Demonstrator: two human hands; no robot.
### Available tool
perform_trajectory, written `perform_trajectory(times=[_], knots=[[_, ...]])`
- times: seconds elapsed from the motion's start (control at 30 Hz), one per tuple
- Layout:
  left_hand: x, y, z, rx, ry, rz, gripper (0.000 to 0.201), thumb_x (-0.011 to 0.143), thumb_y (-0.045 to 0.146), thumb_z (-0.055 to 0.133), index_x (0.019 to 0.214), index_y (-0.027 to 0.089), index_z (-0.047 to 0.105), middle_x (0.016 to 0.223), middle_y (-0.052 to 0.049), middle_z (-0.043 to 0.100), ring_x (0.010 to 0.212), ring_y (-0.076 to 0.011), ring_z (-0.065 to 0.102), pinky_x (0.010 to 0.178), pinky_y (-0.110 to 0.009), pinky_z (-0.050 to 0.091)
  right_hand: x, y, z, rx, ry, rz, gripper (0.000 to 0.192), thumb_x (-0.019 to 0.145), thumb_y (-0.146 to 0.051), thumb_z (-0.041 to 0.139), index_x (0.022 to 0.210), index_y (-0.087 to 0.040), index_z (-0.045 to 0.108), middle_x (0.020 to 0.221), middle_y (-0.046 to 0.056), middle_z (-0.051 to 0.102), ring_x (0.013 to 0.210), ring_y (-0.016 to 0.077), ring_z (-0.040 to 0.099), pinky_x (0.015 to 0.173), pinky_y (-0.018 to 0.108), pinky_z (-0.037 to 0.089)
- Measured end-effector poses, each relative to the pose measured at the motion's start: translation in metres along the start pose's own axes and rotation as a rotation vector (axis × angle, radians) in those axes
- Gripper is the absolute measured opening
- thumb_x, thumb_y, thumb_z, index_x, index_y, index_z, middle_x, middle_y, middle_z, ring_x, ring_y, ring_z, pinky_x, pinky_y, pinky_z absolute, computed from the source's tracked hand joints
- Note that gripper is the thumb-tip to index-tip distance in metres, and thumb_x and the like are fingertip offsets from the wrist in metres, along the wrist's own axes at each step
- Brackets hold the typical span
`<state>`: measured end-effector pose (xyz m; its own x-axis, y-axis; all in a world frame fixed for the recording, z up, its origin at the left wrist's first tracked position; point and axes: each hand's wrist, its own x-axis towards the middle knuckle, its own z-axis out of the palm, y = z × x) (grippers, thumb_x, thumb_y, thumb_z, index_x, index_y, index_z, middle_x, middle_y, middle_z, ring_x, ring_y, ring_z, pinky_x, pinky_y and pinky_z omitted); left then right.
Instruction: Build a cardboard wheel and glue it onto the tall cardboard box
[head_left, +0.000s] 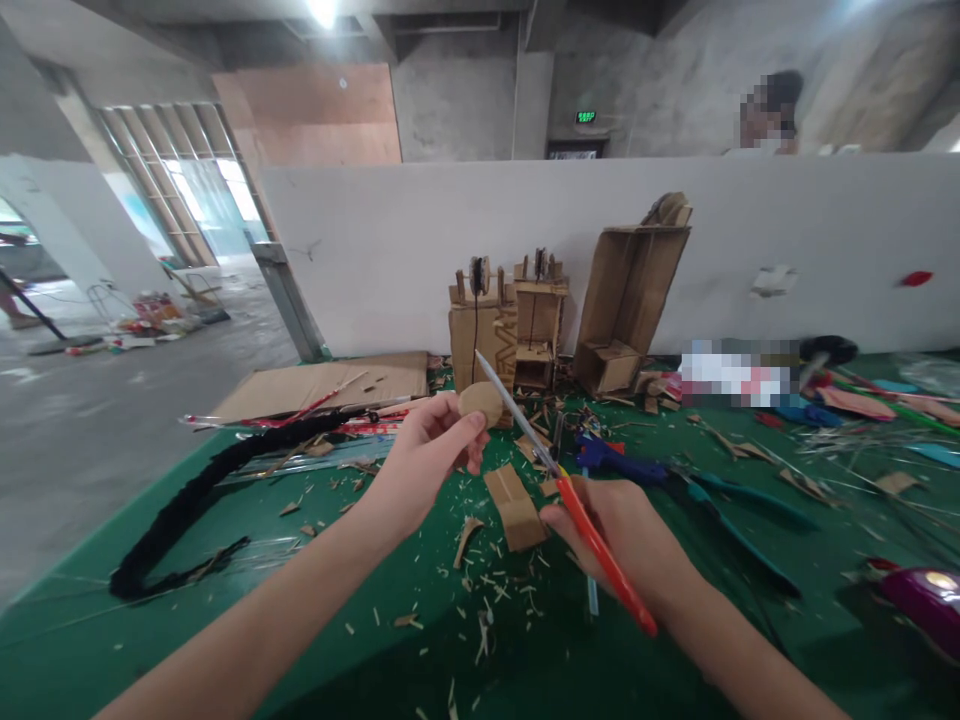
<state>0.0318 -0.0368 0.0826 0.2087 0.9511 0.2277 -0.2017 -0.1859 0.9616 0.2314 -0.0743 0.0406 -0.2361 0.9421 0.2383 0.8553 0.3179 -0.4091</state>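
Observation:
Between the thumb and fingers of my left hand (435, 450) is a small round cardboard disc (480, 402). My right hand (611, 530) grips a pair of scissors (592, 545) with red handles; the metal blades point up and left, close beside the disc. Whether the blades touch it I cannot tell. Below the hands a folded cardboard strip (516, 508) lies on the green table (300, 620) among small cardboard scraps. Behind them stand two cardboard towers with spools on top, the left tower (469, 345) and the middle tower (541, 325), with a black cord hanging from the left spool.
A taller open cardboard box (634, 290) leans by the white partition (375, 240). Right of my hands lie a blue glue gun (619, 462) and teal-handled pliers (742, 530). A black fuzzy strip (195, 490) and flat cardboard (337, 380) lie left. Behind the partition is a person (772, 110).

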Motion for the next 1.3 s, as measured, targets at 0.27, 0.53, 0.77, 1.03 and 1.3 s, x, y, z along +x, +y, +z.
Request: perform_trajectory(times=[0.27, 0.53, 0.77, 1.03, 1.3], knots=[[0.0015, 0.0006, 0.0004, 0.023, 0.006, -0.043, 0.013, 0.083, 0.028, 0.059, 0.087, 0.018, 0.052, 0.079, -0.001, 0.065, 0.061, -0.0113, 0.063, 0.052, -0.022, 0.05, -0.0006, 0.0035, 0.0027, 0.205, -0.105, -0.075, 0.04, 0.088, -0.052, 0.035, 0.087, -0.018, 0.056, 0.074, 0.007, 0.063, 0.058, 0.0183, 0.058, 0.055, 0.029, 0.04], [0.0008, 0.0006, -0.0003, 0.023, 0.009, 0.003, 0.013, 0.08, 0.027, 0.062, 0.078, 0.017, 0.054, 0.069, 0.0, 0.064, 0.056, -0.0089, 0.058, 0.049, -0.019, 0.047, -0.0026, 0.0046, 0.006, 0.197, -0.126, -0.085, 0.04, 0.087, -0.051, 0.038, 0.099, -0.017, 0.056, 0.089, 0.01, 0.065, 0.063, 0.019, 0.059, 0.059, 0.031, 0.043], [0.0025, -0.003, -0.0031, 0.107, 0.003, 0.065, 0.011, 0.082, 0.026, 0.06, 0.077, 0.017, 0.056, 0.065, 0.002, 0.061, 0.054, -0.0072, 0.053, 0.049, -0.018, 0.047, -0.0026, 0.0, 0.0018, 0.151, -0.128, -0.06, 0.038, 0.088, -0.049, 0.039, 0.102, -0.018, 0.056, 0.094, 0.009, 0.064, 0.07, 0.0207, 0.06, 0.062, 0.032, 0.043], [0.0011, 0.0011, -0.0017, 0.154, 0.023, 0.069, 0.013, 0.081, 0.029, 0.061, 0.08, 0.017, 0.061, 0.065, 0.001, 0.062, 0.051, -0.0076, 0.052, 0.048, -0.019, 0.046, 0.0008, 0.001, 0.0, 0.007, -0.002, 0.017, 0.04, 0.089, -0.049, 0.032, 0.06, -0.023, 0.036, 0.057, 0.004, 0.054, 0.05, 0.0159, 0.047, 0.05, 0.028, 0.031], [0.0018, 0.0008, -0.0022, -0.111, 0.082, -0.002, 0.022, 0.075, 0.029, 0.069, 0.067, 0.018, 0.052, 0.059, 0.005, 0.049, 0.051, -0.0058, 0.045, 0.045, -0.017, 0.042, -0.0014, 0.0009, -0.0011, 0.066, -0.018, 0.007, 0.034, 0.086, -0.05, 0.04, 0.067, -0.022, 0.047, 0.059, 0.003, 0.056, 0.051, 0.0163, 0.05, 0.051, 0.027, 0.031]])
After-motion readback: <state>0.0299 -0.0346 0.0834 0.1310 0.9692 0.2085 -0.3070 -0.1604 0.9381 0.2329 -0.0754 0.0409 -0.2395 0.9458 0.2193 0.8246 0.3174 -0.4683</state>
